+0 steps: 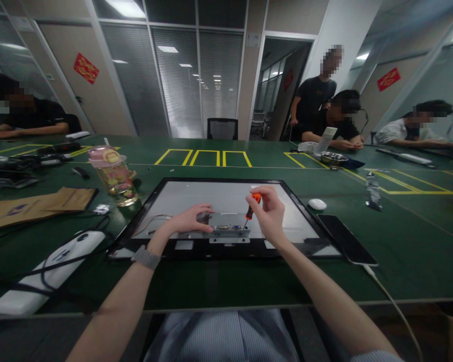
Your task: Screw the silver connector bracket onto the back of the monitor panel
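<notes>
A flat display panel (181,193) with a pale grey back and a black frame lies on the table in front of me. On its near part sits a metal bracket (229,240) with a row of video ports. My left hand (186,219) holds the left end of the bracket between thumb and fingers. In my right hand (271,208) is a small orange and black screwdriver (253,205), pinched by the handle and tilted slightly. Its tip points down at the right end of the bracket, by the blue port. Whether the tip sits in a screw is too small to tell.
To the left stand a pink-lidded bottle (115,176), a brown paper bag (56,201) and a white power strip (53,271) with black cables. On the right lie a phone (345,239) on a cable and a white mouse (317,204). Several people are around the table.
</notes>
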Tool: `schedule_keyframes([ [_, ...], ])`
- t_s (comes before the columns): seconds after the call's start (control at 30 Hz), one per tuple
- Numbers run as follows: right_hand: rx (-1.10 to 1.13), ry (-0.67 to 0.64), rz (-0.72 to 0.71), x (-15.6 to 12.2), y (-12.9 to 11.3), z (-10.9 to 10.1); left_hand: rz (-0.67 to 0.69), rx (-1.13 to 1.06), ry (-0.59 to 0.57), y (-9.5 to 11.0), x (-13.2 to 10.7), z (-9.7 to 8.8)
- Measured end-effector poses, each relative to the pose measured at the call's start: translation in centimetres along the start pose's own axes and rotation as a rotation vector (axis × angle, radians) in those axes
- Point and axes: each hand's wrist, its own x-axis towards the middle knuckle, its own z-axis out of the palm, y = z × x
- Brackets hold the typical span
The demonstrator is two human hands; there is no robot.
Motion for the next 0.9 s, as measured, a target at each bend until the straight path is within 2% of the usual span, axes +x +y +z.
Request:
schedule_keyframes([
  [0.1, 0.006, 0.006, 0.031, 0.13, -0.1, -0.02, 0.007, 0.003, 0.0, -0.05, 0.0, 0.0],
  [0.17, 0.047, -0.037, 0.097, 0.19, -0.09, -0.03, 0.001, 0.007, -0.001, -0.1, -0.01, 0.0],
  [0.23, 0.137, -0.101, 0.174, 0.21, 0.09, -0.01, -0.004, 0.012, 0.002, -0.18, -0.02, -0.01],
  [0.33, 0.284, -0.136, 0.213, 0.26, 0.47, 0.04, 0.009, 0.017, 0.002, -0.35, 0.01, 0.0],
  [0.53, 0.266, -0.181, 0.205, 0.42, 0.17, -0.08, 0.012, 0.018, 0.0, -0.59, 0.05, 0.05],
  [0.77, 0.072, -0.069, 0.123, 0.45, -0.15, -0.15, 0.005, 0.035, -0.004, -0.58, 0.04, 0.05],
  [0.9, 0.11, -0.099, 0.108, 0.24, -0.42, -0.16, 0.009, 0.029, -0.001, -0.49, -0.05, -0.02],
])
